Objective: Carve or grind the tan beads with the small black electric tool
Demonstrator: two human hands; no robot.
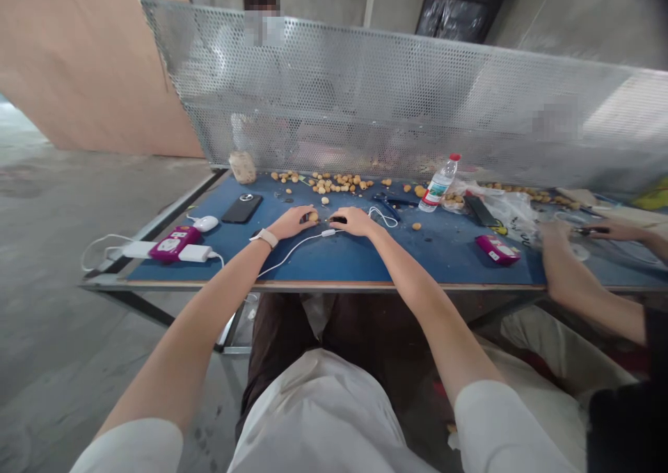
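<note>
My left hand (296, 222) rests on the blue table (344, 257), its fingers pinched round a small tan nut (313, 216). My right hand (355, 220) lies just to the right of it, fingers closed on a small dark tool (338, 219) whose tip points at the nut. A white cable (292, 249) runs under both hands. Several more tan nuts (339, 181) lie scattered along the far edge of the table.
A perforated metal screen (396, 97) stands behind the table. A black phone (241, 208), white mouse (205, 223), magenta devices (174, 243) (496, 248), a water bottle (439, 182) and blue pliers (389, 200) lie about. Another person's hands (558, 240) work at the right.
</note>
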